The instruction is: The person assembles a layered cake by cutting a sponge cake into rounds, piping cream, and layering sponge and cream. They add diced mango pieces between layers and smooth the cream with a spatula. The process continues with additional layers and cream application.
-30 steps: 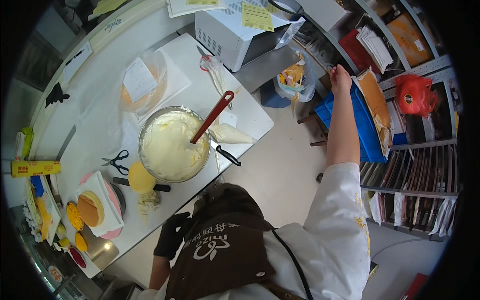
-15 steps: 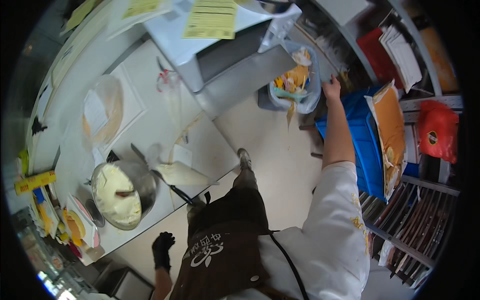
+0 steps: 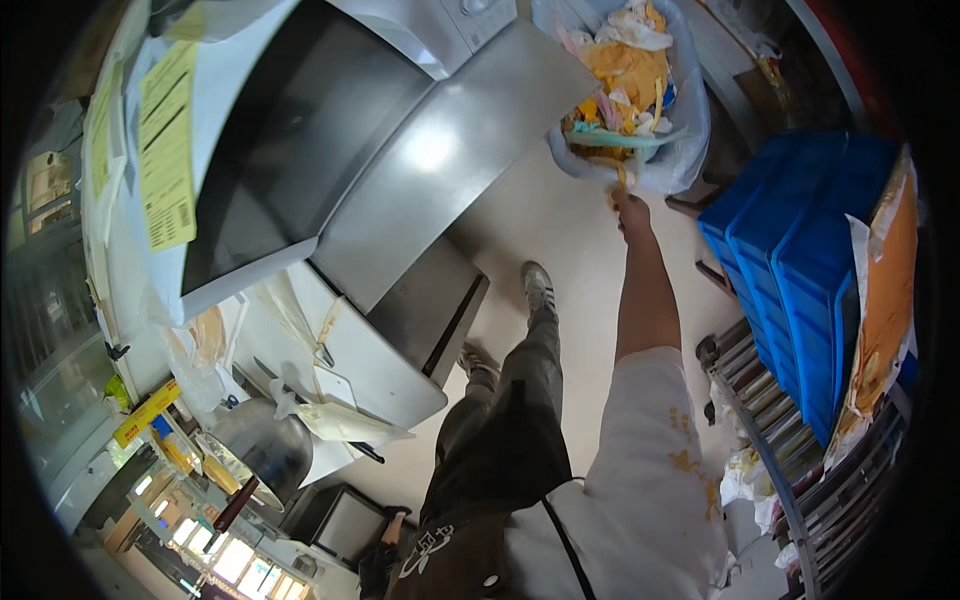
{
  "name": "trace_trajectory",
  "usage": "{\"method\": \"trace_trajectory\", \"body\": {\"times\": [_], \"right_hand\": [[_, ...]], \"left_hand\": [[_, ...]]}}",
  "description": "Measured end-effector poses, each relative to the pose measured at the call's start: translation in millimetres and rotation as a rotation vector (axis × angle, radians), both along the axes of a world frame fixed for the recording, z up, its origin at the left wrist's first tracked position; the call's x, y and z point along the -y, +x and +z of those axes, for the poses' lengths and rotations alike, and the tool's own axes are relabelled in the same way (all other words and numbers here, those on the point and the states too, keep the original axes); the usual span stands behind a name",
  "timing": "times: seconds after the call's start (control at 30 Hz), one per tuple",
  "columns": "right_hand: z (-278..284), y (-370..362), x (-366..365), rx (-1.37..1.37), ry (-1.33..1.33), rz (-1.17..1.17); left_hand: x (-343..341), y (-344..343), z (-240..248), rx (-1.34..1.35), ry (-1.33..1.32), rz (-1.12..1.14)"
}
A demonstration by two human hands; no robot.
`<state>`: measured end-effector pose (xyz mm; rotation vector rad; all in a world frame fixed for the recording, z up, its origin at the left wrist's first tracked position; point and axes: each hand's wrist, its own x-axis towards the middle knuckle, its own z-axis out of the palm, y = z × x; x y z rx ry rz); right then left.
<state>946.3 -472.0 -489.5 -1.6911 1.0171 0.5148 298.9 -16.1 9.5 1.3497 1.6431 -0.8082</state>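
My right hand (image 3: 630, 213) is stretched forward, low beside the waste bin (image 3: 697, 150). Its fingers are closed at the lower end of a tan strip (image 3: 622, 178) that hangs over the rim of the bin; what the strip is made of I cannot make out. Inside the clear bin liner lie crumpled brown paper (image 3: 630, 72), white wrappers and colourful scraps. My left hand (image 3: 377, 565), in a black glove, hangs low beside the dark apron, away from the table. Its fingers are too dark and indistinct to read.
A grey metal appliance (image 3: 430, 160) juts out left of the bin. Blue crates (image 3: 800, 270) stand at the right, above a rack of trays (image 3: 800, 480). On the left table (image 3: 390, 375) are a metal bowl (image 3: 265, 445) and a filled piping bag (image 3: 345, 423).
I have stepped toward the bin, and the view has turned. My right hand has moved from beside the bin to the hanging strip, its fingers closing there.
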Motion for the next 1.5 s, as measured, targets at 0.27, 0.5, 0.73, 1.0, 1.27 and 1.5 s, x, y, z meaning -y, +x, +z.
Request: {"method": "trace_trajectory", "body": {"times": [0.27, 0.5, 0.73, 1.0, 1.27, 1.5], "right_hand": [[120.0, 67.6, 1.2, 0.258, 0.762, -0.35], [32.4, 4.8, 19.3, -0.07, 0.286, -0.528], [-15.3, 1.3, -36.1, 0.109, 0.757, -0.719], [-12.7, 19.2, -48.7, 0.084, 0.367, -0.687], [-22.6, -103.7, -115.3, 0.108, 0.292, -0.76], [6.0, -208.4, -228.0, -0.167, 0.472, -0.746]], "left_hand": [[35.5, 7.6, 1.7, 0.0, -0.001, 0.013], [20.9, 21.8, -4.7, 0.003, -0.032, -0.052], [21.5, 8.0, 3.5, -0.018, -0.02, -0.057], [17.7, -23.3, 7.1, -0.027, -0.001, -0.023], [31.2, -53.2, -22.3, 0.014, -0.046, 0.008], [13.9, -110.2, -36.5, 0.204, -0.021, 0.008]]}}
